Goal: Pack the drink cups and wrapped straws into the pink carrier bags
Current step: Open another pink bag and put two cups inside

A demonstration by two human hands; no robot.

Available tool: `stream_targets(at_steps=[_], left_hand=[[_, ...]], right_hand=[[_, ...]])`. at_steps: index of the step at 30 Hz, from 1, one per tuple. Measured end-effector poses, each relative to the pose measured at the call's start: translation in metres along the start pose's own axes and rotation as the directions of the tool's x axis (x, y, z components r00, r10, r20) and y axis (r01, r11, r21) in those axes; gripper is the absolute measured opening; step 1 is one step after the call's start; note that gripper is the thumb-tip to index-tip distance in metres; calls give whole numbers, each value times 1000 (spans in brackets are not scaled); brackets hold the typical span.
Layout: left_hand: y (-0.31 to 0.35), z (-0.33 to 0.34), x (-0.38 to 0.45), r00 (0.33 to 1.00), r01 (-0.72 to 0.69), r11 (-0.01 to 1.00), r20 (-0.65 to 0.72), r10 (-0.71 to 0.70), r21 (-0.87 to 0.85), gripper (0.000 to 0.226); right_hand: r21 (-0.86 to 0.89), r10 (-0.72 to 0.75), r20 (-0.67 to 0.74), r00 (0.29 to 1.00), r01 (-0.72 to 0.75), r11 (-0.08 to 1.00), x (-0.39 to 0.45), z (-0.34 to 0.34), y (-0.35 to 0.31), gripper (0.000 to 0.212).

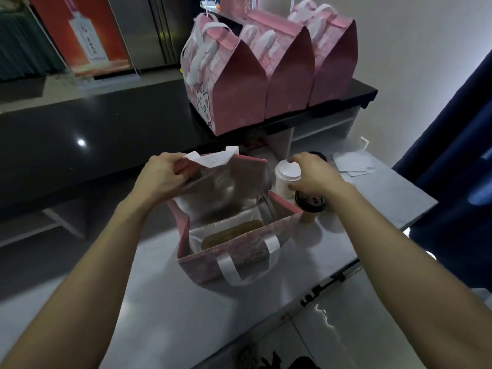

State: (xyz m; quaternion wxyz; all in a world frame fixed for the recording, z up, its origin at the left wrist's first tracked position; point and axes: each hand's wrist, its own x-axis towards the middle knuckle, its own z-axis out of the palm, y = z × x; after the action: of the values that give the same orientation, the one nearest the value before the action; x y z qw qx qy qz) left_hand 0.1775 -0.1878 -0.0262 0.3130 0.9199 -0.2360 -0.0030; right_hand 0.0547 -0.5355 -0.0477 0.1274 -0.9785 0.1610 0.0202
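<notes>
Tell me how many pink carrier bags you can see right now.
4. Three closed pink bags stand in a row on the black counter. One open bag sits on the grey table. Others may be hidden.

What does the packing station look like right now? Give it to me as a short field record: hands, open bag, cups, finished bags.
left hand: grips the far top edge of the open pink bag, holding it open
right hand: grip on the white-lidded cup, just right of the bag
second cup: dark lid, stands on the grey counter by the bag's right corner
bag interior: silver lining, brown insert at the bottom, no cup inside
closed pink bags: three in a row on the black shelf behind
straws: none identifiable
</notes>
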Motion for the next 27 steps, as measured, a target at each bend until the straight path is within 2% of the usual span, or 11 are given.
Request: stream_targets(at_steps=[3,7,9,11,13,17,19,21,24,26,27], left_hand=[[2,4,12,999,45,999,4,-45,19,16],[9,10,16,991,131,987,-13,-130,88,12],[12,12,12,982,191,975,-38,-188,113,8],[16,12,4,969,244,963,-71,-237,111,8],[19,14,-6,963,256,962,-104,-247,89,17],[23,16,-25,947,266,936,-244,-209,231,63],[26,13,-37,925,283,930,-323,-199,237,68],[31,9,-49,915,267,950,-353,-197,161,60],[38,4,-64,950,250,953,-233,-207,173,45],[37,4,-72,957,286,928,-123,-264,237,44],[36,4,-76,958,287,925,-90,-273,248,52]], right_hand=[[-64,-66,68,995,71,995,42,6,14,102],[-209,-119,201,972,161,964,94,15,31,121],[-252,-120,278,953,193,948,112,18,35,117],[-240,-133,325,936,218,946,124,20,35,97],[-243,-190,315,930,273,931,131,20,29,84],[-141,-350,72,934,357,923,126,-3,12,87],[-47,-378,-67,923,376,926,114,-25,2,88],[26,-389,-220,895,404,915,98,-51,-8,87],[181,-349,-454,820,469,865,71,-87,-25,83],[300,-334,-519,787,533,791,52,-106,-36,77],[349,-350,-516,782,565,748,42,-112,-41,74]])
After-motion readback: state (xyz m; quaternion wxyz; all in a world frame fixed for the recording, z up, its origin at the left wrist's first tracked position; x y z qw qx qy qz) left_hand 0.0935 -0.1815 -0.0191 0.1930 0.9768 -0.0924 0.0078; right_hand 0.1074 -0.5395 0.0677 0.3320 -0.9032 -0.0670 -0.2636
